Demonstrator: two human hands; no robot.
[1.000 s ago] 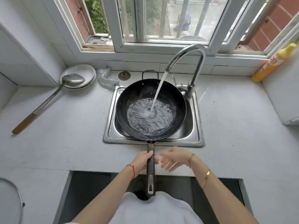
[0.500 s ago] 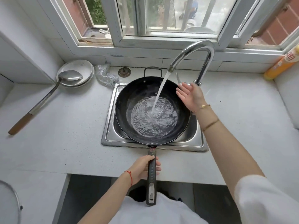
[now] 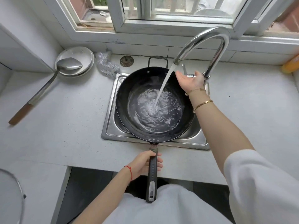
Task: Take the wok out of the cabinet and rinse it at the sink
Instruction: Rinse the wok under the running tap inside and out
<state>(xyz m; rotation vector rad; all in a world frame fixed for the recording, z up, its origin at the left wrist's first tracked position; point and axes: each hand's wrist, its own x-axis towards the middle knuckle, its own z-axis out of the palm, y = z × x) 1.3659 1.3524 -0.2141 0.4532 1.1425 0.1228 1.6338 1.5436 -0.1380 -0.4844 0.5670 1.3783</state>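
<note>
Right hand (image 3: 191, 80) moved from wok rim toward tap lever at 1 o'clock, fingers relaxed, holding nothing. Left hand (image 3: 145, 164) gripped handle (image 3: 152, 172). Wok (image 3: 154, 104) sat in sink (image 3: 111, 131), filling: likely heavy, stiff, slippery; hold handle, steady by far loop.

One black wok (image 3: 155, 104) sits in one steel sink (image 3: 111, 131), under one curved faucet (image 3: 215, 39) with a single stream of water. Two hands are in view: the left hand (image 3: 144, 164) and the right hand (image 3: 189, 80). The right wrist carries two gold bracelets (image 3: 203, 104); the left wrist has one red string (image 3: 129, 172). On the counter (image 3: 64, 120) there are two stacked white plates (image 3: 79, 59), one metal ladle (image 3: 68, 66), one silvery scouring cloth (image 3: 106, 65), one round drain strainer (image 3: 126, 61) and one yellow bottle (image 3: 290, 66), partly cut off at the edge.
</note>
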